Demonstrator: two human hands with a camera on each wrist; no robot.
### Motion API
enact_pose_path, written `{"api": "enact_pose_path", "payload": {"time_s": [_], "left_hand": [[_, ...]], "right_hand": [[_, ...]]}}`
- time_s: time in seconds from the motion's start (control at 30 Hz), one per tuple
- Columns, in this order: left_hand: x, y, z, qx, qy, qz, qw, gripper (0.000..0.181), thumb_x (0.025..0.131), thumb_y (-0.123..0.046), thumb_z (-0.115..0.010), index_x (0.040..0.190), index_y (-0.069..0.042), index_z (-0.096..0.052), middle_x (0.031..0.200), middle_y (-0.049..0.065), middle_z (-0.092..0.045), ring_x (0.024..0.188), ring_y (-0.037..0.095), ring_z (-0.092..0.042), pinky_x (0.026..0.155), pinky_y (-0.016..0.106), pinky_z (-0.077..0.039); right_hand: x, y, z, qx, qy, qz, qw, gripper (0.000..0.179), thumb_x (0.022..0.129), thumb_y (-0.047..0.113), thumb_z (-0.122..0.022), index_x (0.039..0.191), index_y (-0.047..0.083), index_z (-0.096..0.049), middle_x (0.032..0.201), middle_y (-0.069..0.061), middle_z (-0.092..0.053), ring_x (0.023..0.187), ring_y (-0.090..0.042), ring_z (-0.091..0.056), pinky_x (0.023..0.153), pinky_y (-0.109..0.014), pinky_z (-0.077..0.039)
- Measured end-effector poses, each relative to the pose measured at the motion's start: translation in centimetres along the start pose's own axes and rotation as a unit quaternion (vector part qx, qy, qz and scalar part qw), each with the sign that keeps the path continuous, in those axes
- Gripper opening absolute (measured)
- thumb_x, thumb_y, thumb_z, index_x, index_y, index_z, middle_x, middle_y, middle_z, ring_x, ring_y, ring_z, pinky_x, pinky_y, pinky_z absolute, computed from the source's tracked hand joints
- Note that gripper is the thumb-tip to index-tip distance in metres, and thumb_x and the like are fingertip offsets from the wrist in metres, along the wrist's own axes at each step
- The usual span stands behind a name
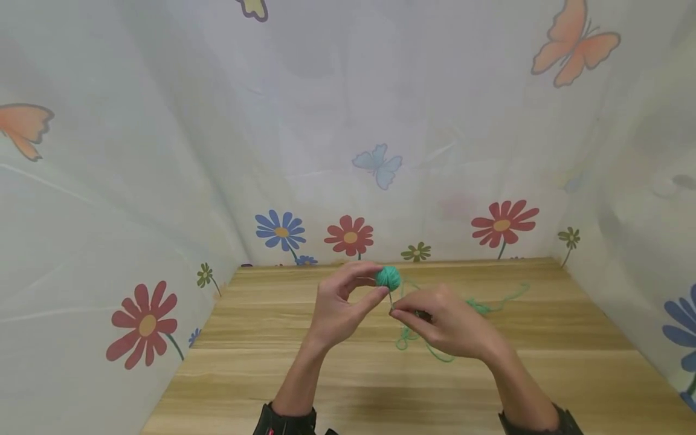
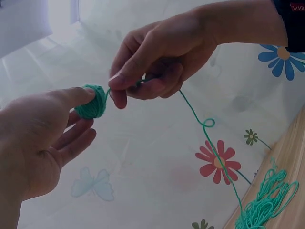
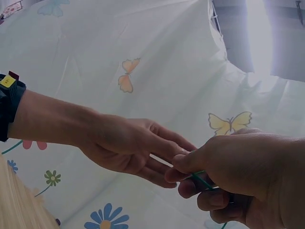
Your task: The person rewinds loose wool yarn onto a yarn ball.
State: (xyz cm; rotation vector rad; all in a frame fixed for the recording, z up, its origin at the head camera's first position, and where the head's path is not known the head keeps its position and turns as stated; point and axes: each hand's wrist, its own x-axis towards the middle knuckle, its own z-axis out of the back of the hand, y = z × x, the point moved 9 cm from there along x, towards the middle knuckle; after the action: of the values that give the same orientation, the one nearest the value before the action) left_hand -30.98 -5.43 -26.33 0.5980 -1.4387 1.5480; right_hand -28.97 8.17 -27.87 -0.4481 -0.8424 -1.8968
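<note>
Yarn ball (image 1: 388, 278), small and green, sits off the left hand (image 1: 338, 307) at one o'clock in the head view, pinched between its thumb and fingers. At four o'clock from the ball, the right hand (image 1: 441, 323) pinches the taut strand (image 1: 391, 298) between thumb and forefinger. In the left wrist view that strand leaves the right hand toward five o'clock, with one small curl, down to a loose heap (image 2: 262, 205) on the wooden tabletop (image 1: 255, 356).
</note>
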Motion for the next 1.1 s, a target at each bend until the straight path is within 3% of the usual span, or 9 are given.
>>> {"api": "enact_pose_path", "payload": {"time_s": [0.23, 0.4, 0.67, 0.87, 1.1], "left_hand": [[-0.2, 0.5, -0.3, 0.017, 0.007, 0.008, 0.9998, 0.037, 0.081, 0.021, -0.075, 0.116, 0.016, -0.065, 0.112, 0.026, -0.068, 0.100, 0.029, -0.069, 0.086, 0.047, -0.063], [-0.2, 0.7, -0.8, 0.023, 0.028, 0.014, 0.9993, 0.037, 0.082, 0.018, -0.076, 0.117, 0.014, -0.067, 0.112, 0.024, -0.070, 0.102, 0.027, -0.068, 0.087, 0.045, -0.063], [-0.5, 0.4, -1.3, 0.019, 0.067, 0.013, 0.9975, 0.036, 0.081, 0.018, -0.076, 0.117, 0.014, -0.068, 0.114, 0.024, -0.070, 0.103, 0.024, -0.068, 0.081, 0.050, -0.064], [-0.8, 1.1, -1.8, -0.020, 0.091, 0.014, 0.9956, 0.037, 0.083, 0.015, -0.077, 0.118, 0.010, -0.069, 0.114, 0.019, -0.071, 0.102, 0.021, -0.068, 0.084, 0.040, -0.065], [-1.5, 2.4, -2.6, -0.050, 0.134, 0.009, 0.9897, 0.038, 0.084, 0.010, -0.078, 0.121, 0.006, -0.070, 0.117, 0.016, -0.071, 0.106, 0.022, -0.067, 0.088, 0.038, -0.063]], "right_hand": [[-0.7, 2.0, 1.0, 0.043, -0.026, 0.033, 0.9982, 0.025, 0.091, -0.007, -0.071, 0.092, 0.018, -0.072, 0.065, 0.011, -0.055, 0.053, 0.006, -0.041, 0.045, -0.007, -0.039], [-1.0, 2.0, 1.7, 0.060, -0.049, 0.035, 0.9963, 0.030, 0.086, -0.013, -0.072, 0.095, 0.015, -0.073, 0.063, 0.010, -0.052, 0.052, 0.005, -0.039, 0.041, -0.009, -0.036], [-0.7, 1.1, 3.1, 0.046, -0.115, 0.025, 0.9921, 0.029, 0.082, -0.017, -0.074, 0.099, 0.006, -0.078, 0.062, 0.010, -0.054, 0.048, 0.002, -0.037, 0.035, -0.013, -0.032], [-0.6, 0.5, 4.0, 0.007, -0.167, 0.027, 0.9855, 0.027, 0.077, -0.017, -0.077, 0.097, 0.001, -0.078, 0.067, 0.006, -0.064, 0.049, 0.000, -0.041, 0.037, -0.012, -0.034], [-0.9, -1.5, 3.8, -0.024, -0.160, -0.026, 0.9864, 0.019, 0.084, -0.009, -0.078, 0.098, 0.004, -0.079, 0.080, 0.002, -0.074, 0.054, -0.003, -0.049, 0.044, -0.011, -0.042]]}}
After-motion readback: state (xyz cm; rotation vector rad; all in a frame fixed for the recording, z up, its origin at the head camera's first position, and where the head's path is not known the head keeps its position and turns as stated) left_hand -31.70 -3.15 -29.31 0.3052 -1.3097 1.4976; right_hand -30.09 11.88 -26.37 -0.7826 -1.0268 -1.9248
